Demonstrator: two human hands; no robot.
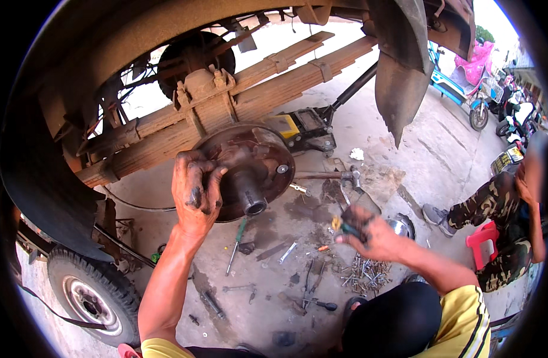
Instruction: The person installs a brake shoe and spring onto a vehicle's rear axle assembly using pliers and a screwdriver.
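Observation:
A round, rust-brown brake backing plate (278, 146) stands tilted beneath the truck, and the hollow axle end (250, 194) sticks out from its middle toward me. My left hand (196, 188), greasy and with curled fingers, is closed at the plate's left side; whatever its fingertips grip is hidden. Away from the plate, on the right, my right hand (372, 235) is smeared by motion. Its fingers are closed round a small green and yellow object (345, 228), too blurred to name. Below the plate, a screwdriver (234, 249) with a green handle lies on the ground.
Leaf springs (250, 98) run above the plate, with a floor jack (307, 128) behind. A hammer (328, 175), pliers (313, 277) and a pile of bolts (369, 273) lie on the concrete. A tyre (92, 298) is lower left. Another person (507, 215) sits right, beside a red stool (482, 244).

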